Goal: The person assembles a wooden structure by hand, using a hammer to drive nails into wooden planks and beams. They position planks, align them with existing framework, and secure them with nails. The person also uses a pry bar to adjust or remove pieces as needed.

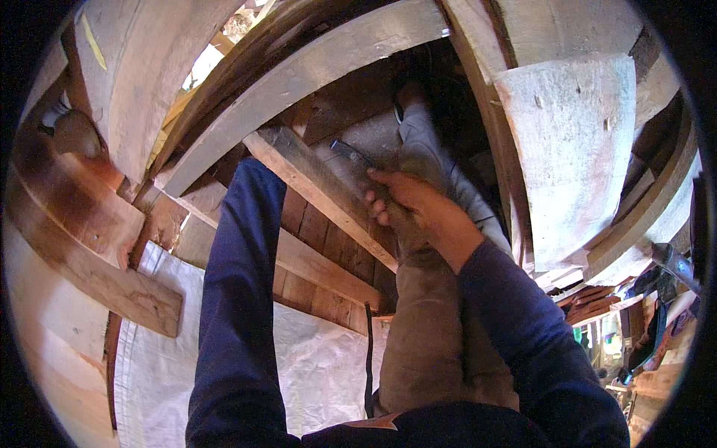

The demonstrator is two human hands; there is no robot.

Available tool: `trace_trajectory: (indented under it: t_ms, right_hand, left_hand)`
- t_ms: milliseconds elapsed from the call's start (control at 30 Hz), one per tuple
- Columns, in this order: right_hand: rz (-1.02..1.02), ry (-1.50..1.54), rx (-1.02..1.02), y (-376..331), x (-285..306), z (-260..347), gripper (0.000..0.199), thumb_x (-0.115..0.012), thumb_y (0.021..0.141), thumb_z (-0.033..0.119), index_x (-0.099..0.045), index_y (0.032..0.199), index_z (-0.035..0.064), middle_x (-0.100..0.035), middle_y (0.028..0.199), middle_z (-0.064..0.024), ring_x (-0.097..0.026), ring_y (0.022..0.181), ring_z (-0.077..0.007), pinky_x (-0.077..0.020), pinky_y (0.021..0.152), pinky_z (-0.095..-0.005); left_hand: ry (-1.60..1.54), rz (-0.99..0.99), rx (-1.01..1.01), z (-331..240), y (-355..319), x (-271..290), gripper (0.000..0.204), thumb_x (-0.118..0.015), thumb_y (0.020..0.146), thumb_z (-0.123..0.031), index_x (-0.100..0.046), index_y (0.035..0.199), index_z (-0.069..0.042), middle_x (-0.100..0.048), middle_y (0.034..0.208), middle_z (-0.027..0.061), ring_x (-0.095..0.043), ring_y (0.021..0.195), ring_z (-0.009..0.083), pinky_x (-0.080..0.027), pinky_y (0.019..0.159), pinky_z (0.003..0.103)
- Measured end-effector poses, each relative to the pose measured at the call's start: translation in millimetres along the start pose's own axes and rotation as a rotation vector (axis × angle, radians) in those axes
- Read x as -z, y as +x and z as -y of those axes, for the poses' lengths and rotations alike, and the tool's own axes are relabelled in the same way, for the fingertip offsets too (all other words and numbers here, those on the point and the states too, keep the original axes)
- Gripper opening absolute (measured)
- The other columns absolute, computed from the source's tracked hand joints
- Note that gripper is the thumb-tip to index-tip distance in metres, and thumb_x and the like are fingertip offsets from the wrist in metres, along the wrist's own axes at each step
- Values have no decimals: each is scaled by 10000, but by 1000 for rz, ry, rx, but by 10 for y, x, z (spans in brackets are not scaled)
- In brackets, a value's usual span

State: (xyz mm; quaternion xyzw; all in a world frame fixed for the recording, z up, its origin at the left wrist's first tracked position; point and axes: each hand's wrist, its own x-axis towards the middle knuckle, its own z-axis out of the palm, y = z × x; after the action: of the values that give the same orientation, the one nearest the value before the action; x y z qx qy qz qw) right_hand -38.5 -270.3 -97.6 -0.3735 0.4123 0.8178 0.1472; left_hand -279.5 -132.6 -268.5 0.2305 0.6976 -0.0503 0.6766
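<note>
Wooden framing surrounds me as my right hand (pixel 407 198) closes around a dark tool (pixel 352 154) near the slanted batten (pixel 321 190), my left hand hidden, work apparently unfinished.

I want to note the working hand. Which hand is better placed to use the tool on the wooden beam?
Right. The right hand already grips the dark tool beside the wooden beam. The left hand is hidden behind that beam; only its blue sleeve shows.

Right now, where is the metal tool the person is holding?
In the head view, the metal tool is just above the middle, sticking up and left from the right hand, beside the slanted wooden beam.
</note>
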Motion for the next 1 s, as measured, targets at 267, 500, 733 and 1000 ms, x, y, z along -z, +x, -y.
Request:
trace_trajectory:
  t_ms: [267,500,733,1000]
  right_hand:
    - [146,24,-111,-1,130,173,272,-562,954,315,-525,1132,112,-513,707,-5,-431,450,-60,-363,325,-199]
    - [138,55,-107,-167,52,178,246,-526,969,326,-521,1081,107,-485,707,4,-407,434,-49,-362,317,-196]
    - [129,-222,-61,-179,93,231,291,-519,971,332,-504,1147,100,-513,708,-16,-443,418,-65,-403,331,-218]
    - [-155,-934,491,-333,104,119,252,-548,923,140,-474,1143,39,-553,707,-33,-532,445,-137,-430,366,-276]
  left_hand:
    - [46,1,-9,-6,-14,8,288,-502,945,-164,-596,1172,-13,-649,1123,127,-651,955,276,-541,826,400]
    - [53,-22,-18,-4,-2,41,289,-496,947,-162,-595,1171,-9,-647,1126,127,-648,964,275,-537,824,393]
    - [36,-54,-58,10,10,1,291,-489,949,-161,-594,1171,-5,-646,1130,126,-646,973,275,-534,822,385]
    - [-28,-168,-155,156,-107,-51,293,-481,950,-159,-593,1170,-1,-645,1134,126,-643,983,274,-530,820,376]
